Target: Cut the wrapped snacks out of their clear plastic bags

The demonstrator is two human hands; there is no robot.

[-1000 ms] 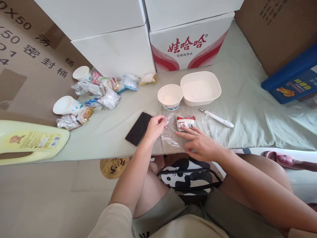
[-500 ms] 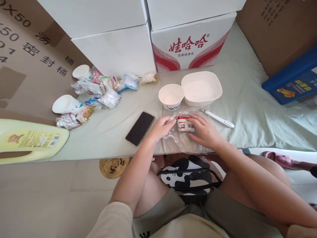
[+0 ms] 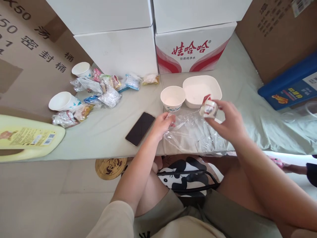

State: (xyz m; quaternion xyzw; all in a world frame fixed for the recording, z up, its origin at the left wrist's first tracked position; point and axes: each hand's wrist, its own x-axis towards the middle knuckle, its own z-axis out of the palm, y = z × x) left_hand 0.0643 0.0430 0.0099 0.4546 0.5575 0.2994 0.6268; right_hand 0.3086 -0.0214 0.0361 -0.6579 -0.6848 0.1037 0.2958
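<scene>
My right hand is closed on a small white and red food packet, held up in front of the rectangular white bowl. Thumb and fingers pinch its right side. On the cloth below lies a clear plastic bag, crumpled and spread out. My left hand pinches the bag's left edge. Just beyond that hand stands a round white bowl with a blue pattern, touching or nearly touching the rectangular one. Left of my left hand lies a black phone, screen up.
Several wrapped snack packets and two paper cups crowd the left side, near a yellow jug. White cartons form the back. A blue container stands at the right. The cloth-covered surface ends above my knees.
My right hand has lifted the packet off the plastic bag and moved it right and up. My left hand stays at the bag's edge. The white pen-like tool is now mostly hidden.
</scene>
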